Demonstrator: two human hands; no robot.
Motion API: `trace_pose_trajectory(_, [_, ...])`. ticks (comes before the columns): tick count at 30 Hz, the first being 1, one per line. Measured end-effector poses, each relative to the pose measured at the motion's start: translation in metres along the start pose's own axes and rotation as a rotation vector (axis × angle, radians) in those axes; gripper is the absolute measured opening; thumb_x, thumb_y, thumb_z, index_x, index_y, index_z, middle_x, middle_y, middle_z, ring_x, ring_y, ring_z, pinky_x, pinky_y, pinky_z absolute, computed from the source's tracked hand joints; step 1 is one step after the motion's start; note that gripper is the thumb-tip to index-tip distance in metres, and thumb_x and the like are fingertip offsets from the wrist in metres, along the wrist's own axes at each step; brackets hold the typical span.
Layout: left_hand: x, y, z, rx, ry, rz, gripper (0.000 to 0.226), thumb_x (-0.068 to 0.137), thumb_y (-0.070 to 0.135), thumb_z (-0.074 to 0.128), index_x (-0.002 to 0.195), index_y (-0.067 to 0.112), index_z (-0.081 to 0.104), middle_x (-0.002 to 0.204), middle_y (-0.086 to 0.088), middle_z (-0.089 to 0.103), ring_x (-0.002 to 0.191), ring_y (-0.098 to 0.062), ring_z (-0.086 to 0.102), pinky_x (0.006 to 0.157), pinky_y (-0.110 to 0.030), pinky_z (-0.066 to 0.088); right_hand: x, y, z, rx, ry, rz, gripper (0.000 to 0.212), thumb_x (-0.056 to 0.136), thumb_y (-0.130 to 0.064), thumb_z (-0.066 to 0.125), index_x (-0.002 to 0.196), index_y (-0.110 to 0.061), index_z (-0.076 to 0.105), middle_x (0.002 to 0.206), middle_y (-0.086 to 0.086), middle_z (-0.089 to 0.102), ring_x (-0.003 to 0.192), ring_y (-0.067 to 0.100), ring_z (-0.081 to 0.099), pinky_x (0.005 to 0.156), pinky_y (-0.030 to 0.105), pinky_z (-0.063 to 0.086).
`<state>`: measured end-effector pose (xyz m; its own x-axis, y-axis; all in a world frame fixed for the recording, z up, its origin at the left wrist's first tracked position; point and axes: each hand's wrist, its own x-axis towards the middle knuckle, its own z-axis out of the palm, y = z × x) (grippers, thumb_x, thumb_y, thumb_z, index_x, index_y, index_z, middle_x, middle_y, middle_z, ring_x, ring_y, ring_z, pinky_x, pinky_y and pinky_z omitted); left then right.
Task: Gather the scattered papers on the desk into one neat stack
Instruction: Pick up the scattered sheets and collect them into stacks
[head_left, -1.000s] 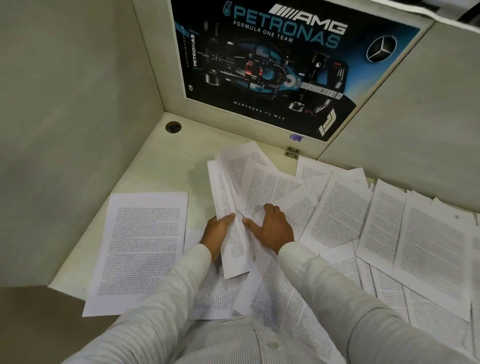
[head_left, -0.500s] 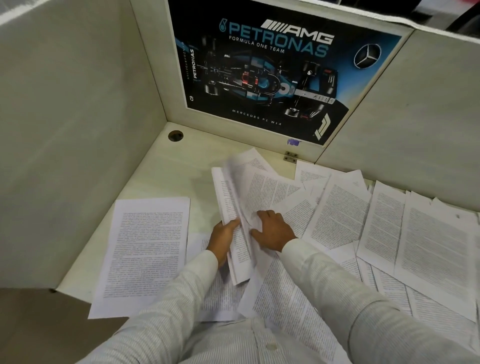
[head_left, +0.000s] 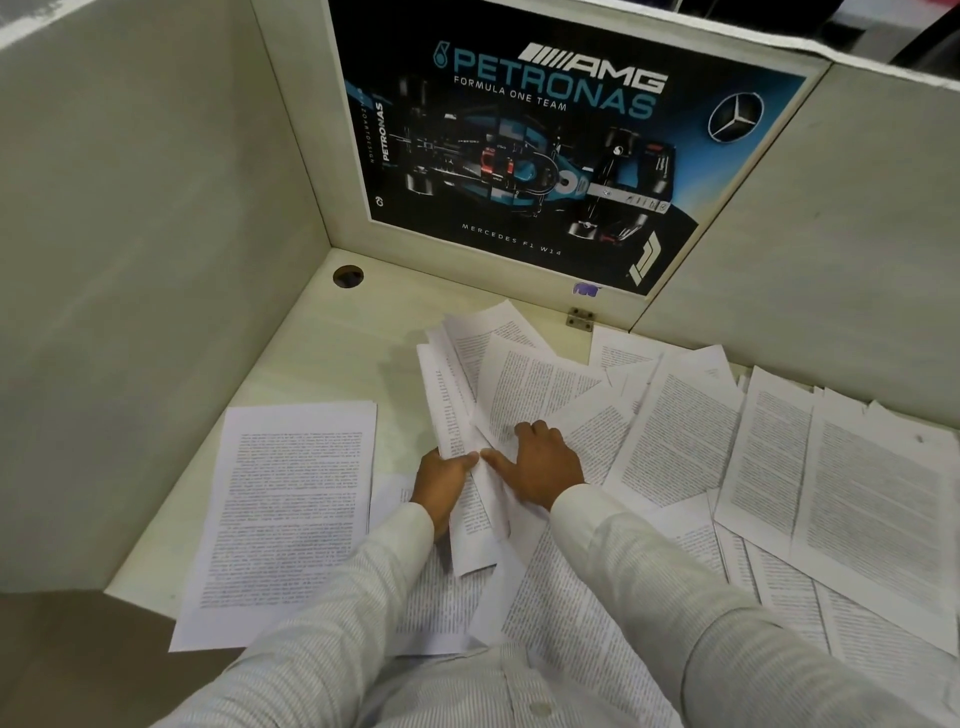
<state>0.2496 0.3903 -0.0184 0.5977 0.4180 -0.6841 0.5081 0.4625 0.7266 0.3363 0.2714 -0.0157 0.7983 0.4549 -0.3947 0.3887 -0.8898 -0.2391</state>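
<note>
Several printed white sheets lie scattered over the pale desk (head_left: 322, 353). My left hand (head_left: 441, 480) grips a small bundle of gathered papers (head_left: 457, 415) from its left side, the sheets tilted up and fanned toward the back. My right hand (head_left: 540, 465) presses on the same bundle from the right, thumb meeting my left thumb. A single sheet (head_left: 291, 509) lies flat at the left, overhanging the front edge. More overlapping sheets (head_left: 852, 499) cover the right half of the desk and the area under my forearms.
Cubicle walls close the desk on the left, back and right. A racing-team poster (head_left: 545, 145) hangs on the back panel. A round cable hole (head_left: 348, 276) sits in the back left corner, and a small metal hinge (head_left: 580, 317) at the back edge.
The bundle's sheets have drawn closer together between my hands, and the top sheets lifted slightly. Both hands stay in nearly the same place.
</note>
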Motion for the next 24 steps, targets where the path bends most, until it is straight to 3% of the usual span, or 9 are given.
trace_pose_trajectory(3, [0.002,-0.003,-0.003,0.014,0.016,0.004,0.031,0.094,0.008,0.06,0.126,0.01,0.06,0.112,-0.006,0.067,0.087,-0.02,0.067,0.079,-0.03,0.053,0.003,-0.002,0.001,-0.033,0.041,0.005,0.064,0.096,-0.063,0.038,0.132,-0.012,0.049,0.13,0.009,0.052,0.121,0.029,0.048,0.088,0.042,0.048])
trace_pose_trajectory(8, [0.004,-0.014,-0.012,0.08,0.024,-0.016,0.038,0.095,0.012,0.061,0.133,0.01,0.058,0.129,-0.008,0.064,0.109,-0.026,0.064,0.098,-0.038,0.051,0.003,-0.004,0.01,-0.11,0.104,-0.044,0.033,0.094,-0.02,0.047,0.123,-0.005,0.054,0.122,0.014,0.055,0.108,0.031,0.052,0.067,0.036,0.041])
trace_pose_trajectory(12, [0.001,-0.026,-0.023,0.103,0.046,-0.04,0.043,0.096,0.013,0.06,0.138,0.009,0.053,0.135,-0.008,0.06,0.117,-0.027,0.06,0.101,-0.037,0.048,0.0,-0.001,0.014,-0.026,0.15,-0.038,0.028,0.095,-0.013,0.044,0.119,-0.003,0.057,0.115,0.014,0.058,0.102,0.029,0.054,0.065,0.031,0.035])
trace_pose_trajectory(17, [-0.002,-0.027,-0.025,0.119,0.038,-0.025,0.043,0.096,0.011,0.06,0.138,0.009,0.053,0.135,-0.007,0.06,0.116,-0.026,0.06,0.101,-0.036,0.048,-0.009,0.002,0.008,0.341,0.106,0.099,0.029,0.101,-0.019,0.044,0.122,-0.005,0.058,0.108,0.01,0.068,0.098,0.029,0.065,0.076,0.027,0.046])
trace_pose_trajectory(20, [-0.003,-0.023,-0.032,0.162,0.015,-0.012,0.041,0.096,0.01,0.06,0.137,0.009,0.054,0.13,-0.007,0.062,0.109,-0.022,0.06,0.099,-0.033,0.048,-0.014,-0.015,-0.003,0.56,0.057,0.105,0.018,0.099,-0.019,0.047,0.106,-0.007,0.06,0.089,0.004,0.066,0.085,0.024,0.065,0.068,0.028,0.048])
trace_pose_trajectory(22, [-0.004,-0.019,-0.041,0.183,0.005,-0.002,0.038,0.095,0.009,0.061,0.132,0.01,0.058,0.126,-0.006,0.064,0.104,-0.02,0.062,0.093,-0.031,0.05,-0.017,-0.034,-0.013,0.85,-0.116,0.125,0.015,0.099,-0.018,0.051,0.104,-0.006,0.059,0.083,0.004,0.066,0.074,0.019,0.065,0.063,0.031,0.055])
trace_pose_trajectory(24, [-0.008,-0.016,-0.052,0.191,-0.006,0.011,0.028,0.092,0.01,0.066,0.119,0.017,0.065,0.113,-0.004,0.07,0.095,-0.017,0.066,0.079,-0.027,0.053,-0.021,-0.051,-0.021,1.106,-0.365,0.105,0.019,0.097,-0.02,0.059,0.11,-0.006,0.062,0.09,0.003,0.071,0.08,0.016,0.069,0.067,0.035,0.058])
